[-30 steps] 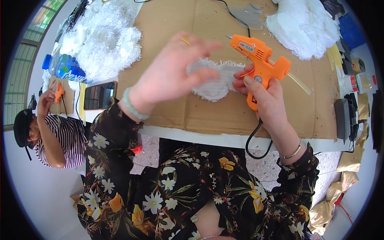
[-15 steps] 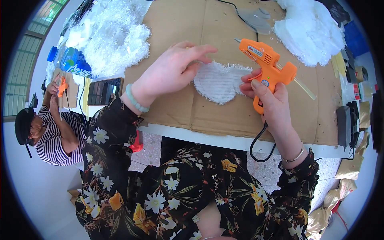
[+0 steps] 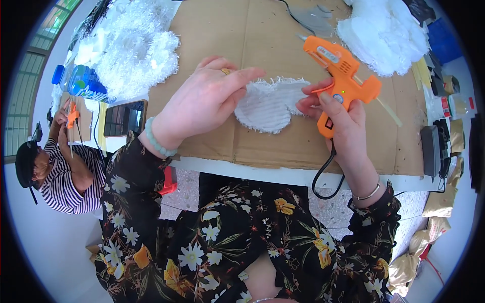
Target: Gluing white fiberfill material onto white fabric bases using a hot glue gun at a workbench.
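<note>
- Across the middle runs a white-edged table (image 3: pixel 252 171), most of its top under a brown cardboard sheet (image 3: pixel 283 151).
- Off to the left I can see a co-worker (image 3: pixel 76 182) in a striped top and black cap, hands up by another orange glue gun (image 3: pixel 72 115).
- Heaped at the table's far left is a shaggy white fabric pile (image 3: pixel 136 50); a smaller white fabric heap (image 3: pixel 381 38) sits far right.
- The right hand (image 3: pixel 349 123) is wrapped round the grip of an orange hot glue gun (image 3: pixel 345 76), thumb along its side, nozzle aimed up and leftward above the cardboard.
- The left hand (image 3: pixel 204 98) is loosely spread, index finger stretched out; I see nothing in it.
- Between the hands, flat on the cardboard, lies a ribbed white fabric piece (image 3: pixel 265 111) with frayed edges. Whether any fingertips touch it, I can't tell.
- A blue-labelled bottle (image 3: pixel 83 83) is beside the left pile.
- Near the left wrist rests a dark smartphone (image 3: pixel 125 118).
- A translucent glue stick (image 3: pixel 389 112) pokes from the gun's back.
</note>
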Demonstrator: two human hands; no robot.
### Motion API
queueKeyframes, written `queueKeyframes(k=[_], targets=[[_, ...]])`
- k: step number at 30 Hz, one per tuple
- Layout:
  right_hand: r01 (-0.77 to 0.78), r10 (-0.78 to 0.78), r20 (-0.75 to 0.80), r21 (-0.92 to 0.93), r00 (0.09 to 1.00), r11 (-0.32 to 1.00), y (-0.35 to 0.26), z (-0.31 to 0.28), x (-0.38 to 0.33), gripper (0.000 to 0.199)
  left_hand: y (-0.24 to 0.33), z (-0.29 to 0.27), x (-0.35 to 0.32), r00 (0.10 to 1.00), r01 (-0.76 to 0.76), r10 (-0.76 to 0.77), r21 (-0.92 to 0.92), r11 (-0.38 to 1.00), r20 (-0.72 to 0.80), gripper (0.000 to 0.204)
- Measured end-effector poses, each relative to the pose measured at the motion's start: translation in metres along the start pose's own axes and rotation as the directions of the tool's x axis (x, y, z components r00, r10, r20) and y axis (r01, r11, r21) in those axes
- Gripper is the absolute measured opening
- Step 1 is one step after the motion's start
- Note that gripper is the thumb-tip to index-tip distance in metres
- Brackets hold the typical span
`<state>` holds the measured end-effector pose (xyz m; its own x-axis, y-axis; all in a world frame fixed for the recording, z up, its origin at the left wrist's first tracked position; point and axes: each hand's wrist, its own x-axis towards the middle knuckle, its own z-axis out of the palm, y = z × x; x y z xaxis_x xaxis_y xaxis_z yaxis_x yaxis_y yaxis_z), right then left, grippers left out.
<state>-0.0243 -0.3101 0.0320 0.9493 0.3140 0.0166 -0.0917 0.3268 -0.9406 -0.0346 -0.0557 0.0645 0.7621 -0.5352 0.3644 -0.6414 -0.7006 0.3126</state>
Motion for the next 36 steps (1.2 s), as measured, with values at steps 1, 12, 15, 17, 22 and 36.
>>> queueKeyframes(k=[1, 12, 15, 17, 22, 36], targets=[[-0.001, 0.001, -0.003, -0.004, 1.000, 1.000, -0.003, 0.000, -0.001, 0.028, -0.001, -0.001, 0.000, 1.000, 0.010, -0.010, -0.016, 1.000, -0.002, 0.036], [0.200, -0.209, -0.179, -0.069, 0.962, 0.977, -0.044, -0.011, -0.008, 0.026, -0.006, 0.024, 0.034, 0.997, 0.028, -0.040, -0.150, 0.988, -0.073, 0.031], [0.097, -0.104, -0.177, -0.047, 0.979, 0.994, -0.031, -0.007, -0.006, 0.028, -0.004, 0.033, 0.040, 0.998, 0.038, -0.044, -0.163, 0.986, -0.036, 0.030], [-0.003, 0.004, -0.123, 0.006, 0.992, 1.000, -0.022, -0.003, -0.004, 0.027, -0.002, 0.036, 0.042, 0.998, 0.056, -0.062, -0.164, 0.985, -0.031, 0.030], [-0.058, 0.062, -0.097, 0.041, 0.993, 0.997, -0.006, -0.005, -0.001, 0.027, -0.002, 0.042, 0.045, 0.997, 0.048, -0.059, -0.196, 0.979, -0.050, 0.027], [-0.036, 0.041, -0.086, 0.063, 0.995, 0.997, -0.006, -0.009, -0.006, 0.027, 0.011, 0.038, 0.037, 0.989, -0.146, 0.146, -0.071, 0.987, -0.006, 0.028]])
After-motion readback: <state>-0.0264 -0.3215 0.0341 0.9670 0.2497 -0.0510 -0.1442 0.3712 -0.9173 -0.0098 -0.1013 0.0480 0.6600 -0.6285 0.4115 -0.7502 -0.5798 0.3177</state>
